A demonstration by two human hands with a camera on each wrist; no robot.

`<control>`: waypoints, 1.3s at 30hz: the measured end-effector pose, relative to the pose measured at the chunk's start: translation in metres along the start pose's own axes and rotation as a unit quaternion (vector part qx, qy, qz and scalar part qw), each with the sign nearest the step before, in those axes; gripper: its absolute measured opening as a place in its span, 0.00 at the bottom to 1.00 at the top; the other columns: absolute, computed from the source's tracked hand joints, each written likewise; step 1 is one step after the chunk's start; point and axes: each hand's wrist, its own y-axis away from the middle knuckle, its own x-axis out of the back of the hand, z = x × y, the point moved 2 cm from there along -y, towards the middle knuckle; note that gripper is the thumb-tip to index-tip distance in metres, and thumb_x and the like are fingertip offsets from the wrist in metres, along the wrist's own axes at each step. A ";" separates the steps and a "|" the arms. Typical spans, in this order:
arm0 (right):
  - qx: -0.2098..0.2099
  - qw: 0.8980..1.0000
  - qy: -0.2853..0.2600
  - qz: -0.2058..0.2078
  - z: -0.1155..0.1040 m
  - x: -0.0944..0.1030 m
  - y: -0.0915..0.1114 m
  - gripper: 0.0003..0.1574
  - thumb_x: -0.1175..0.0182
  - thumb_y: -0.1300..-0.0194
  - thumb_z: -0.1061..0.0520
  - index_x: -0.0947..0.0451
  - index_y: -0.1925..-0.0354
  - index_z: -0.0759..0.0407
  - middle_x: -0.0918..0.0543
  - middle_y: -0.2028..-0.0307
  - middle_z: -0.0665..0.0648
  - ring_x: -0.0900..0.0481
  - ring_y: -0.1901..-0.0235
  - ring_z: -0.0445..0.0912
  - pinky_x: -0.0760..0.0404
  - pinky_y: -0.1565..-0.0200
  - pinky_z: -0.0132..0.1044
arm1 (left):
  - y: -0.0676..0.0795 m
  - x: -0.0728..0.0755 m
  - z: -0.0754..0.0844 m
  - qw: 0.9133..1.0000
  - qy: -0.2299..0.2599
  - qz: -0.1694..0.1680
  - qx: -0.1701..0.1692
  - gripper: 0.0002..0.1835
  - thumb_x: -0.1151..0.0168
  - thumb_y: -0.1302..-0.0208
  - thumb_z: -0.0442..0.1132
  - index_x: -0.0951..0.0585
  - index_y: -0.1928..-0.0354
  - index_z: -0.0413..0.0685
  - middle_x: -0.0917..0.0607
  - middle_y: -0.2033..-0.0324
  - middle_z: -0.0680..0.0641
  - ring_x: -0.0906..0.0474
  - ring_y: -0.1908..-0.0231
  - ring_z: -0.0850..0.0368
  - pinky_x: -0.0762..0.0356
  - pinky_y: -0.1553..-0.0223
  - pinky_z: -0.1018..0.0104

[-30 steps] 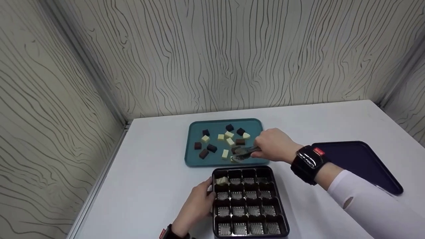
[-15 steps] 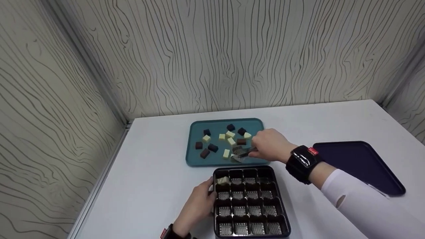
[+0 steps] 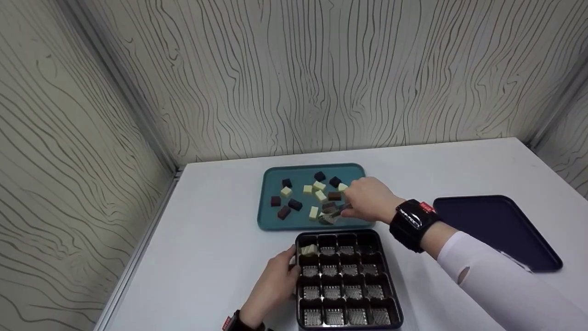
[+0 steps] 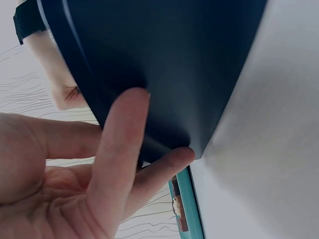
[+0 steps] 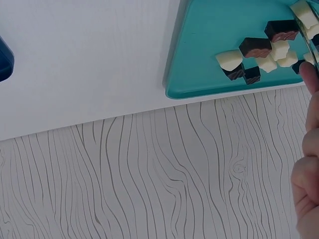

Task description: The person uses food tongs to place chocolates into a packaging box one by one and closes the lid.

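Observation:
My right hand [image 3: 370,200] grips metal tongs [image 3: 339,210] over the near right part of the teal tray [image 3: 266,223]. Their tips are at a white chocolate [image 5: 304,14] near the tray's front edge; a brown chocolate lies beside it. Several dark, brown and white chocolates are spread over the tray. With straight fingers, my left hand [image 3: 274,278] touches the left outer wall of a dark box [image 3: 396,303] divided into square compartments. In the left wrist view the thumb and fingers lie along this smooth wall [image 4: 189,59]. A white chocolate [image 3: 309,249] sits in the far left compartment.
A dark purple tray [image 3: 496,230] lies on the white table [image 3: 220,257] at the right, partly behind my right forearm. Panels with a wood-grain pattern [image 3: 294,82] stand at the back and sides. The box is just in front of the teal tray.
My right hand and the tongs have shifted slightly to the left, their tips staying at the white chocolate near the tray's front edge. The left hand and box hold still.

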 end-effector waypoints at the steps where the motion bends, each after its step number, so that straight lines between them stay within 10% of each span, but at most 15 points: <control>1: 0.000 1.000 -0.002 -0.001 0.000 0.000 0.000 0.44 0.26 0.37 0.43 0.51 0.86 0.47 0.54 0.85 0.43 0.51 0.83 0.39 0.50 0.76 0.32 | 0.000 0.000 0.000 1.000 -0.001 0.000 -0.001 0.29 0.46 0.26 0.30 0.35 0.27 0.21 0.27 0.30 0.23 0.30 0.27 0.26 0.31 0.27 0.31; 12: 0.000 0.999 -0.030 0.019 0.006 0.008 0.007 0.43 0.26 0.36 0.45 0.50 0.87 0.45 0.52 0.86 0.43 0.48 0.85 0.38 0.51 0.75 0.30 | 0.000 0.000 -0.001 1.000 -0.010 0.005 -0.015 0.29 0.45 0.26 0.30 0.34 0.27 0.22 0.25 0.31 0.23 0.28 0.29 0.26 0.30 0.27 0.31; 20: 0.021 0.999 -0.032 0.037 0.008 0.037 0.026 0.24 0.28 0.35 0.44 0.19 0.83 0.52 0.26 0.86 0.49 0.33 0.85 0.40 0.40 0.78 0.30 | 0.001 -0.001 0.000 1.000 -0.005 0.002 -0.013 0.29 0.46 0.26 0.30 0.34 0.26 0.23 0.25 0.31 0.23 0.29 0.28 0.26 0.30 0.27 0.30; 39: 0.127 0.991 0.023 0.033 -0.027 0.067 0.051 0.32 0.26 0.37 0.42 0.32 0.88 0.48 0.32 0.89 0.45 0.38 0.86 0.37 0.43 0.78 0.29 | 0.002 0.000 0.000 1.000 -0.002 0.001 -0.006 0.30 0.46 0.26 0.30 0.35 0.26 0.22 0.27 0.30 0.22 0.27 0.30 0.27 0.26 0.30 0.33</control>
